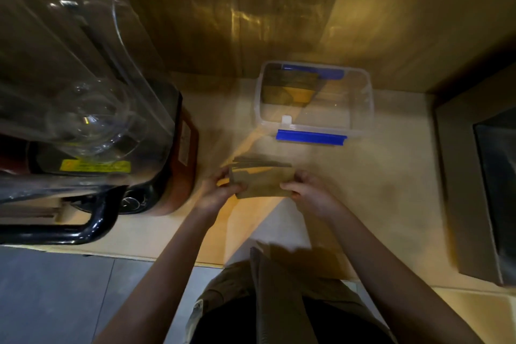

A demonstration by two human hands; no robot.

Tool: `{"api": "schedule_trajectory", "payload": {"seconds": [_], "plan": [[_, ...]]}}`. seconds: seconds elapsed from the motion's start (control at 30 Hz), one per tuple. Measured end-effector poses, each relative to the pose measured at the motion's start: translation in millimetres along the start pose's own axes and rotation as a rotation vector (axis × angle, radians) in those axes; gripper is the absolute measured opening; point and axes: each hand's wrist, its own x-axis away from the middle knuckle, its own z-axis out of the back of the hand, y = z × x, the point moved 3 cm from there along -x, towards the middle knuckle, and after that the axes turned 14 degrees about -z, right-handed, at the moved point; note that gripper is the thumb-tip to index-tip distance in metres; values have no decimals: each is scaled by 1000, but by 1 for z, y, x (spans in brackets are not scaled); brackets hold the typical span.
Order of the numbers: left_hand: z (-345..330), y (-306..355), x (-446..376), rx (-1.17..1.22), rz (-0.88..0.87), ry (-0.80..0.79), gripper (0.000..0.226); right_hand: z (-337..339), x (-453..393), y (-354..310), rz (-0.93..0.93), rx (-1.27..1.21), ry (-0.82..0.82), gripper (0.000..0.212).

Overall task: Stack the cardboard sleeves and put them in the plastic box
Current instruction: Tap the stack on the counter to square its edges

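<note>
A stack of flat brown cardboard sleeves point(262, 180) is held just above the light wooden counter, its upper edges fanned unevenly. My left hand point(220, 190) grips the stack's left end and my right hand point(305, 190) grips its right end. Beyond the stack stands a clear plastic box point(360, 100) with blue latches, open on top. Inside its far left part lie some brown sleeves point(290, 86). The box is a short way past my hands, not touching the stack.
A large blender point(92, 109) with a clear jug and black handle fills the left of the counter point(377, 176). A dark box-shaped appliance point(480, 184) stands at the right. A brown wall rises behind the plastic box. A brown cardboard piece point(282, 268) lies at the counter's near edge.
</note>
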Motion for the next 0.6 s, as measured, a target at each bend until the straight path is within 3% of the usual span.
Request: {"api": "schedule_trajectory", "payload": {"seconds": [0.1, 0.23, 0.4, 0.5, 0.6], "plan": [[-16, -2, 8, -5, -84, -131, 56, 21, 15, 17, 85, 49, 126, 28], [-41, -5, 22, -121, -179, -233, 65, 41, 40, 35, 236, 115, 175, 53], [-69, -13, 39, -387, -357, -210, 75, 54, 57, 51, 349, 174, 297, 52], [-79, -17, 43, -405, -399, -166, 72, 54, 59, 61, 379, 294, 382, 48], [-86, -22, 44, -402, -380, -166, 72, 49, 53, 69, 325, 319, 382, 58]]}}
